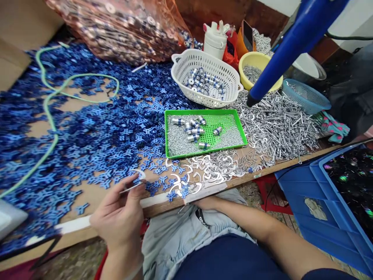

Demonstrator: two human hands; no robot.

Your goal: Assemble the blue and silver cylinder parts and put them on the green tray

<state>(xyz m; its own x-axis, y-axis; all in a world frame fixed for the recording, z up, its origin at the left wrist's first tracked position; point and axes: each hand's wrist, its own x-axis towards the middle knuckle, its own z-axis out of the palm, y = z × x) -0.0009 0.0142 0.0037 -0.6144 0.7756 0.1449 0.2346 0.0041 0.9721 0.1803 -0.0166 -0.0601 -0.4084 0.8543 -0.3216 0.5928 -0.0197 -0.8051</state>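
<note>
My left hand (121,219) is raised at the near edge of the table, fingers pinched on a thin metal pin (130,188) with a curved metal clip (139,174) at its tip. Just beyond it lie scattered blue Y-shaped plastic pieces (87,140) and a spread of curved metal clips (204,171). My right forearm (262,229) reaches across my lap toward the table edge. Its hand (205,202) is tucked under the edge, with the fingers hidden. A green perforated tray (204,112) behind the clips holds several small blue-and-silver cylinders (194,130) and fine metal bits.
A heap of metal pins (279,124) lies right of the tray. Behind stand a white basket (178,68) of cylinders, a yellow bowl (256,58), a blue sieve basket (305,95) and a white bottle (215,41). A blue tube (291,46) slants overhead. A blue crate (329,210) sits at my right.
</note>
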